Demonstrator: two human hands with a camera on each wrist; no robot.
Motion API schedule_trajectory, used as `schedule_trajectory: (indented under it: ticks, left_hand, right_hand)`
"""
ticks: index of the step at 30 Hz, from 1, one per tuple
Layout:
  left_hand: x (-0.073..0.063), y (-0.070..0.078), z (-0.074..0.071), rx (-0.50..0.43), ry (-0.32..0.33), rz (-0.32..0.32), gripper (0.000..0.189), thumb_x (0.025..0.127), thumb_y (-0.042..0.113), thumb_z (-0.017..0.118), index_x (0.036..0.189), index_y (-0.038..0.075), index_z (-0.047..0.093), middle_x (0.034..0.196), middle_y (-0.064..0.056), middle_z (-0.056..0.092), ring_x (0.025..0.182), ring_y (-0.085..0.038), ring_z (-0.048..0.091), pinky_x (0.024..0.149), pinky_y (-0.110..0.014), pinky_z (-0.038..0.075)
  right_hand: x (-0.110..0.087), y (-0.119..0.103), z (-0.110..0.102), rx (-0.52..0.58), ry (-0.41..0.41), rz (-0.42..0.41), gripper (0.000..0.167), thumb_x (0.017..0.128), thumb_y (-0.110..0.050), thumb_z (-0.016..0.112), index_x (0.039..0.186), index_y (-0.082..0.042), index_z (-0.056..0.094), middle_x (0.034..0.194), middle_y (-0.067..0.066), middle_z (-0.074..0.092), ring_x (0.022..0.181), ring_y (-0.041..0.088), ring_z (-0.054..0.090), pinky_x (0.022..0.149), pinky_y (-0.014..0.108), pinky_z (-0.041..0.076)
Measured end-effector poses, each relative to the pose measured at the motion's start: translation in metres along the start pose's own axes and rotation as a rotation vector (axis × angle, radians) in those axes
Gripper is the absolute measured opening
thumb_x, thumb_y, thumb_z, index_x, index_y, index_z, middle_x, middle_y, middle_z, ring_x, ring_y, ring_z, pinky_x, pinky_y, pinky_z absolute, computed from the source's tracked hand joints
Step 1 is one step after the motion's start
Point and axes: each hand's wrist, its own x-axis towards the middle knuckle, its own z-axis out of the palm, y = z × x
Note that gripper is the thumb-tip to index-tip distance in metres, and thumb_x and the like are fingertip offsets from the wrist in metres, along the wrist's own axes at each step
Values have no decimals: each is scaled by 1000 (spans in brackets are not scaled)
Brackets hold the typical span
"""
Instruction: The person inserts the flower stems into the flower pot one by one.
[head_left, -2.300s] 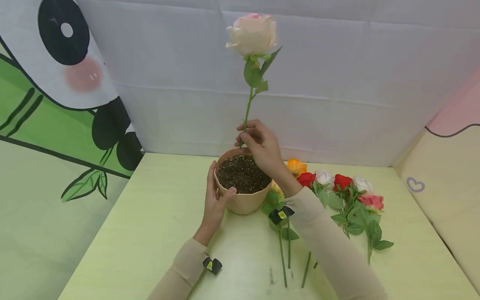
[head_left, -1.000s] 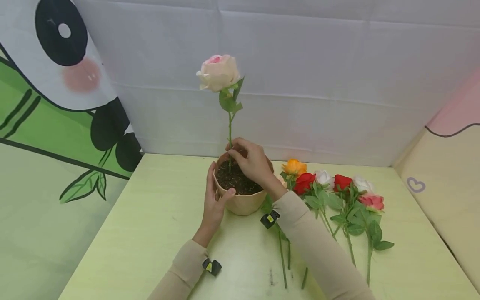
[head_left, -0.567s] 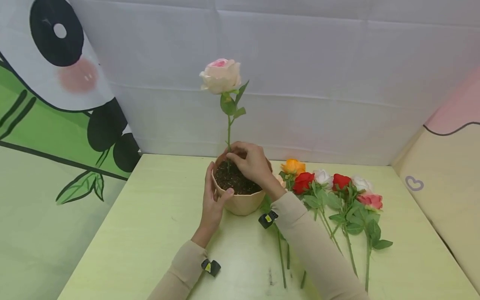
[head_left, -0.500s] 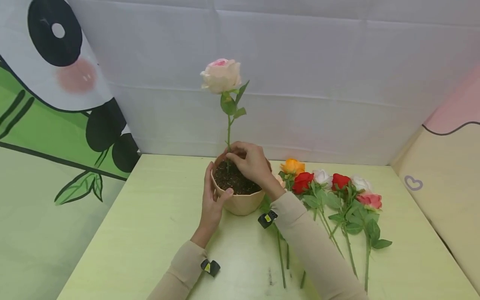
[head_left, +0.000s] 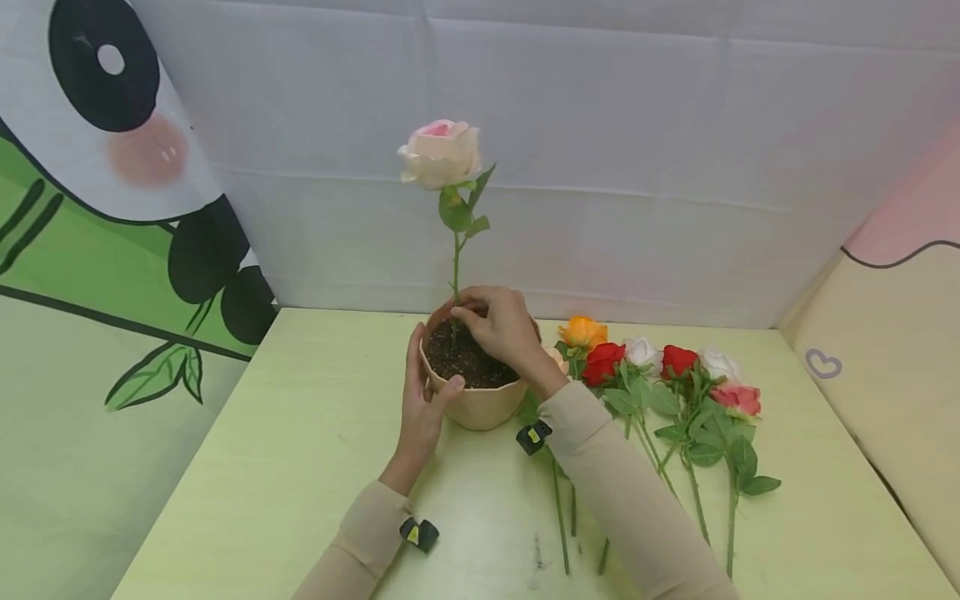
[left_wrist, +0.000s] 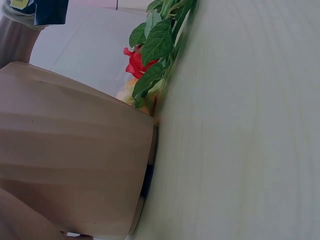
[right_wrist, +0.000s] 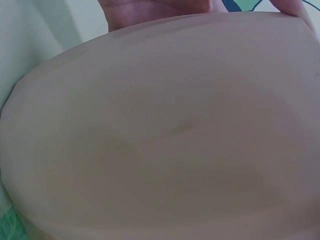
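A pale pink-white rose [head_left: 441, 156] stands upright above the flowerpot [head_left: 483, 411], its stem reaching down into the dark soil [head_left: 476, 367] at the back left. Thumb and fingers of my right hand [head_left: 501, 327] pinch that stem low, just over the soil. My left hand [head_left: 422, 408] grips the pot from its left side, thumb at the front rim and fingers along the outer wall. The pot's wall [left_wrist: 75, 155] fills much of the left wrist view, upright on the table. In the right wrist view the pot's smooth side [right_wrist: 165, 130] covers nearly everything, with part of my right hand [right_wrist: 155, 12] above it.
To the right of the pot lie several loose roses: an orange rose [head_left: 583, 332], a red rose [head_left: 603, 364], a white rose [head_left: 642, 353] and a coral rose [head_left: 737, 397] among them. The light table [head_left: 300, 450] ends at a white backdrop [head_left: 637, 167] behind.
My right hand has brought the rose down and left from above the pot's back rim, and its stem now enters the soil. My left hand keeps its grip on the pot.
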Motion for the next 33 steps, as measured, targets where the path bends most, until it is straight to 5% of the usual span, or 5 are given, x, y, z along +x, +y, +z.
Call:
schedule_trajectory:
  ticks: [7, 14, 16, 22, 33]
  left_hand:
    - [-2, 10, 3, 22, 2, 24, 99, 102, 30, 75, 180, 31, 15, 187, 1, 8, 170, -33, 16, 129, -70, 24]
    - [8, -27, -7, -28, 0, -18, 102, 99, 32, 82, 177, 46, 19, 184, 19, 12, 170, -22, 19, 131, -68, 21]
    - [7, -17, -4, -19, -3, -1, 101, 100, 31, 80, 179, 41, 17, 186, 12, 11, 170, -28, 19, 130, -69, 23]
    - [-5, 32, 11, -4, -5, 32, 98, 102, 34, 74, 180, 29, 15, 187, -3, 7, 170, -40, 13, 128, -75, 22]
    - [-6, 29, 10, 12, 6, 45, 96, 103, 33, 73, 180, 28, 16, 187, -4, 10, 169, -39, 20, 128, -68, 27]
  right_hand:
    - [2, 0, 3, 1, -20, -24, 14, 106, -8, 76, 114, 0, 85, 106, 14, 84, 95, 26, 83, 85, 37, 67]
    - [3, -1, 4, -37, -32, -56, 12, 104, -6, 77, 111, 0, 85, 108, 14, 84, 96, 27, 83, 85, 38, 67]
    - [3, -1, 4, -45, -40, -58, 12, 104, -6, 77, 111, 0, 85, 108, 14, 84, 96, 28, 83, 86, 38, 67]
    - [4, 2, 5, -80, -55, -64, 11, 104, -5, 77, 109, -1, 86, 103, 13, 85, 95, 27, 83, 122, 35, 48]
    - [3, 1, 5, -57, -54, -60, 12, 104, -5, 77, 110, -1, 86, 103, 12, 85, 94, 26, 83, 126, 34, 41]
